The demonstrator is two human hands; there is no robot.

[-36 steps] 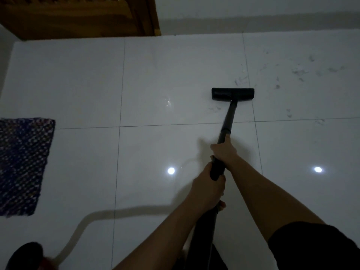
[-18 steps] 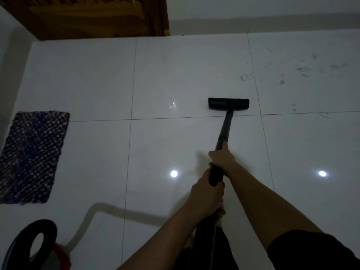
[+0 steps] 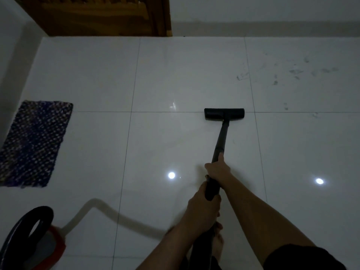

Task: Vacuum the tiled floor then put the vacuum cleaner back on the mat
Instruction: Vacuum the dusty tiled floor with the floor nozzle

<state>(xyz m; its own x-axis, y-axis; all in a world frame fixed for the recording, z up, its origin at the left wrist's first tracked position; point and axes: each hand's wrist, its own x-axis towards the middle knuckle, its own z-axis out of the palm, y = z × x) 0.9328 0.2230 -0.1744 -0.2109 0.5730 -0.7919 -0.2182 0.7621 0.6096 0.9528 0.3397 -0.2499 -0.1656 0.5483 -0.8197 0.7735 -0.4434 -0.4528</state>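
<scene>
Vacuum head [image 3: 224, 114] lay flat on the tiled floor [image 3: 175, 75], across a grout line, w/ dirt marks [image 3: 296, 72] beyond it, uncleaned. Both hands clenched the wand [image 3: 219, 142]: right hand [image 3: 217, 168] forward to steer, left hand [image 3: 202, 207] behind to push. Mat [image 3: 33, 143] well apart, left.

A glossy white tiled floor [image 3: 175, 78] carries grey dust smudges [image 3: 296, 72] at far right. The black vacuum floor nozzle [image 3: 224, 114] lies flat across a grout line, its black wand [image 3: 221, 139] slanting back. The red-and-black vacuum canister [image 3: 33, 240] stands lower left, its pale hose [image 3: 109, 211] curving across the tiles. A dark blue woven rectangular mat [image 3: 33, 143] lies at the left, bare.
</scene>
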